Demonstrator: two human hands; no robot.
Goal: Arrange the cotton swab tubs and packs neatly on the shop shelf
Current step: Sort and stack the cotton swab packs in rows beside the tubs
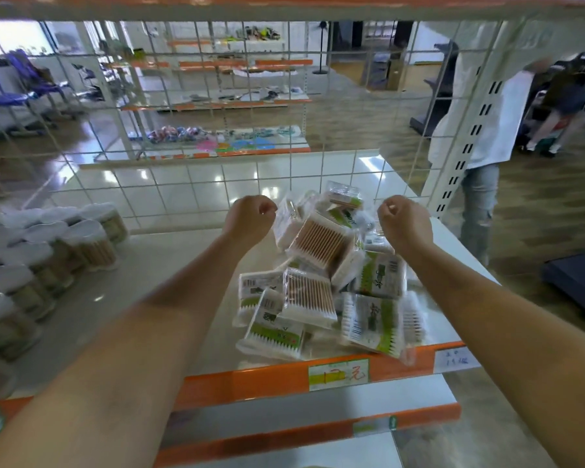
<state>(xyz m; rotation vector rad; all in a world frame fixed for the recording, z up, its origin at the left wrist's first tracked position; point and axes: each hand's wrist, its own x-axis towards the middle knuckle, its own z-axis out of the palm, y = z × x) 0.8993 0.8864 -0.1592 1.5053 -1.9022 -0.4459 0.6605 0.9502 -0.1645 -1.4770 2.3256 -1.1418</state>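
Head view: both my hands are up over the packs (321, 275), a loose heap on the shelf (169, 282) toward its right end. Left hand (250, 214) has fingers curled at the heap's upper left, thumb side touching a clear pack edge; it looks like a pinch, but I can't tell for sure. Right hand (404, 219) is curled the same way at the heap's upper right; grip also unclear. Top packs are tilted and leaning on each other. Tubs (48, 255) stand in rows well left of the heap, by the grid back (183, 184).

Risks, my read:
- heap is unstable and slick film slides, so lifting a top pack may shift others
- front packs sit at the orange lip (267, 376), so a nudge may drop them off.
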